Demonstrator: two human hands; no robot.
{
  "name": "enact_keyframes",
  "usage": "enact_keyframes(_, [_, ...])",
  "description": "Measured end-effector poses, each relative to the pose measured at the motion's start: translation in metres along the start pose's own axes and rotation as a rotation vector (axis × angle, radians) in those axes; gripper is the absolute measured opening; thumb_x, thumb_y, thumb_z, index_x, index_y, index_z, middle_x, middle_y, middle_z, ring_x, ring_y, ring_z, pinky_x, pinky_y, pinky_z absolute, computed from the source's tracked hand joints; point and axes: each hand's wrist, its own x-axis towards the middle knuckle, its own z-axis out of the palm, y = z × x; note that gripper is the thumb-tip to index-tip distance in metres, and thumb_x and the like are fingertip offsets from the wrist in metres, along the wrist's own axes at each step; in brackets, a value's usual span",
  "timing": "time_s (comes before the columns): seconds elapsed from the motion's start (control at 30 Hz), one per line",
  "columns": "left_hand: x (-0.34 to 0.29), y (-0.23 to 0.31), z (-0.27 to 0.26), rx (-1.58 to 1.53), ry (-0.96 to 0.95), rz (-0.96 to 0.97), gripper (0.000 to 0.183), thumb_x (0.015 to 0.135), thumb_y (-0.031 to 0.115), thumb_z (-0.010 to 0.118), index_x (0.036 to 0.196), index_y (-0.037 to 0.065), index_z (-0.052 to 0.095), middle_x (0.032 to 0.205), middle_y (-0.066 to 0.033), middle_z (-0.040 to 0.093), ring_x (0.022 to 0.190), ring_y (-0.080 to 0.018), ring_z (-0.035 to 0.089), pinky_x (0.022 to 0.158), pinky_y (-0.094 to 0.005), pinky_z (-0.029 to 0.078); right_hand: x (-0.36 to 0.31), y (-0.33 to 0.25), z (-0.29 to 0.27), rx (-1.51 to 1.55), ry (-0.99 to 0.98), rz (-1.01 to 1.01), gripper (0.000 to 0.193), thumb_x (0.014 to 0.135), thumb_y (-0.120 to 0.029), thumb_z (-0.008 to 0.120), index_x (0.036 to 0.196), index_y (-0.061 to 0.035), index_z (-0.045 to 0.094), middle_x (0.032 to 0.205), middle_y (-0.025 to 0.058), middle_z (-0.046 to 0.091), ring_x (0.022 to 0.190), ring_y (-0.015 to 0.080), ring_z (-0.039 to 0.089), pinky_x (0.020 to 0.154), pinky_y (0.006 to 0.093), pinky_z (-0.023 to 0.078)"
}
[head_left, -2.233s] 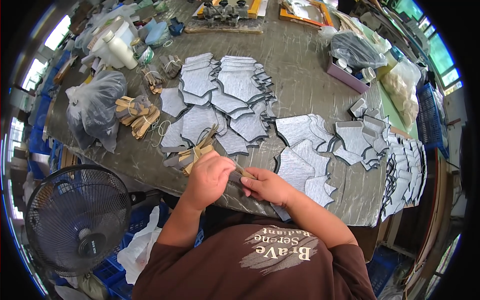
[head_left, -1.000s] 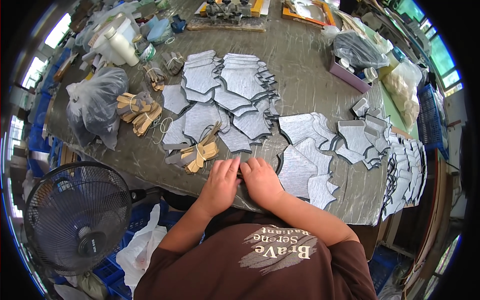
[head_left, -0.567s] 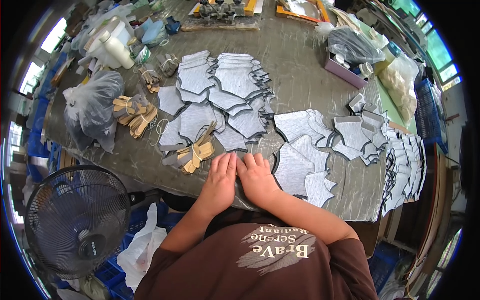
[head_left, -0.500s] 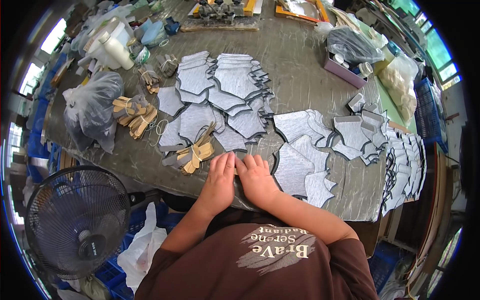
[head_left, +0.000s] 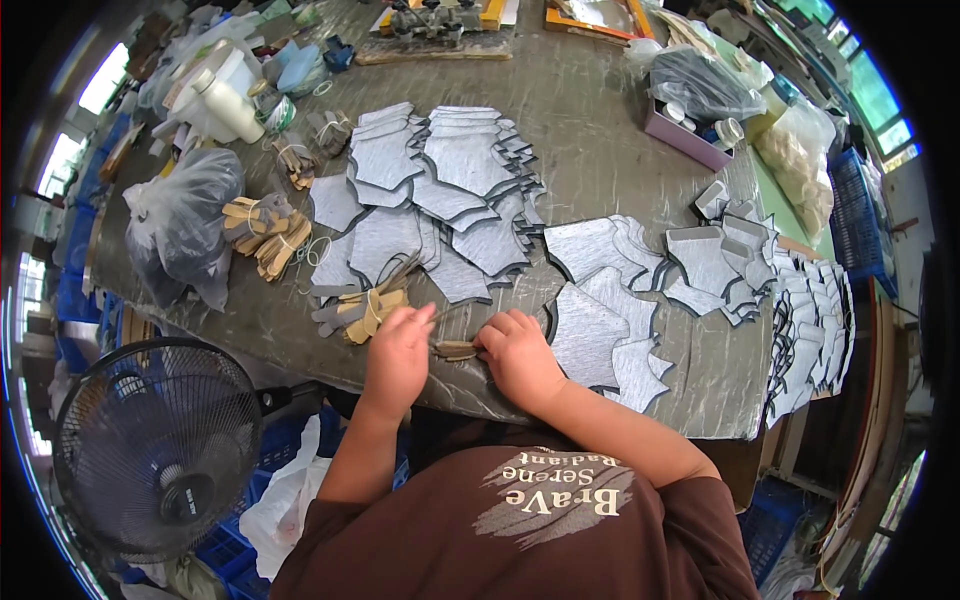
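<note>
- L hand & R hand pinch a small tan piece between them, fingers closed on its ends, at table near edge.
- Banded tan bundle just at 10 o'clock of L hand.
- Grey cutouts touching R hand at 3 o'clock; more stacks at 12.
- Fan at 8 o'clock, off table.

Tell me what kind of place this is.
Probably a small workshop, perhaps for shoe or leather parts. Fanned stacks of grey die-cut pieces cover the worn grey worktable, rubber-banded bundles of tan strips lie beside them, and both hands work a small tan piece.
</note>
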Motion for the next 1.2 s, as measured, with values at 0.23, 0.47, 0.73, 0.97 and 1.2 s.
enact_keyframes(0.23, [0.004,0.006,-0.005,0.204,-0.335,0.195,0.020,0.080,0.002,0.058,0.099,0.000,0.066,0.093,-0.0117,0.057,0.089,-0.0296,0.053,0.079,-0.0362,0.045,-0.007,0.003,0.002,0.009,-0.016,-0.082,0.022,0.072,-0.003,0.061,0.094,-0.0050,0.061,0.097,0.0096,0.060,0.084,0.0299,0.053,0.078,0.0394,0.045])
enact_keyframes(0.47, [-0.022,0.002,0.032,-0.164,0.012,0.000,0.042,0.089,-0.002,0.041,0.131,-0.005,0.045,0.132,-0.0209,0.049,0.124,-0.0312,0.046,0.105,-0.0339,0.032,-0.005,-0.005,0.014,-0.010,0.091,0.023,0.033,0.072,0.002,0.058,0.105,-0.0024,0.061,0.094,0.0124,0.057,0.092,0.0335,0.048,0.083,0.0406,0.042])
enact_keyframes(0.73, [-0.017,0.009,0.050,-0.539,0.013,-0.086,0.051,0.093,0.001,0.039,0.140,-0.006,0.024,0.143,-0.0218,0.034,0.134,-0.0287,0.034,0.109,-0.0364,0.029,-0.002,-0.004,0.010,0.114,0.141,0.068,0.040,0.074,-0.001,0.054,0.113,-0.0014,0.059,0.093,0.0147,0.053,0.089,0.0329,0.050,0.079,0.0401,0.043])
enact_keyframes(0.97, [0.018,0.034,0.064,-1.303,0.136,-0.434,0.036,0.100,0.015,0.040,0.131,-0.002,0.034,0.099,-0.0126,0.056,0.091,-0.0216,0.055,0.082,-0.0340,0.046,0.004,-0.016,-0.024,0.153,0.317,-0.073,0.035,0.073,-0.007,0.066,0.107,-0.0010,0.058,0.098,0.0135,0.056,0.088,0.0331,0.053,0.077,0.0390,0.045])
enact_keyframes(1.2, [0.033,0.043,0.067,-0.695,-0.248,-0.501,0.029,0.091,0.016,0.060,0.115,0.003,0.052,0.079,-0.0010,0.053,0.047,-0.0062,0.044,0.042,-0.0223,0.037,-0.064,0.000,-0.116,-0.282,-0.065,0.181,0.041,0.064,-0.014,0.076,0.102,-0.0102,0.061,0.106,0.0101,0.053,0.097,0.0300,0.050,0.082,0.0399,0.043])
